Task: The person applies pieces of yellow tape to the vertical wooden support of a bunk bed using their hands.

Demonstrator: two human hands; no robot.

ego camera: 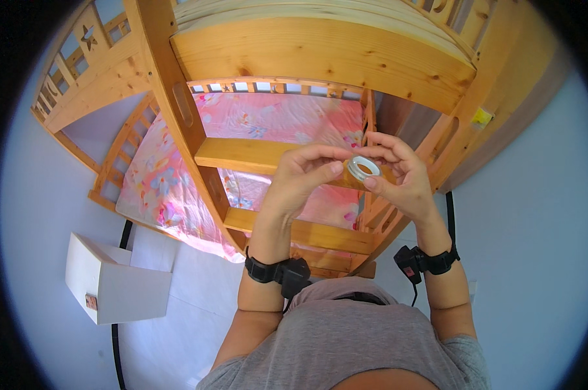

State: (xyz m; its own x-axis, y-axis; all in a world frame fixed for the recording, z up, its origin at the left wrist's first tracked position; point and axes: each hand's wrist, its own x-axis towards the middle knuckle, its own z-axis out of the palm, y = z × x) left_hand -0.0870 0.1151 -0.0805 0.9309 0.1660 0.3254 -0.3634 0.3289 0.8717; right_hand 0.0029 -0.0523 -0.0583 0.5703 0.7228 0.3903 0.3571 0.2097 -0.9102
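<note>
A small roll of clear tape [363, 168] with a white core is held up in front of the bunk bed's ladder. My right hand [402, 175] grips it, with the thumb at its lower edge and the fingers behind and above it. My left hand [306, 178] is just left of the roll, its thumb and forefinger tips close together near the roll's edge. Whether a strip of tape lies between those fingertips cannot be told. Behind both hands is a wooden ladder step [245, 155].
The wooden bunk bed's upper side board [323, 56] runs above the hands. Below lies a mattress with a pink floral sheet [157, 180]. A white cabinet [133, 292] stands at lower left. A yellow item [482, 117] is on the right bedpost.
</note>
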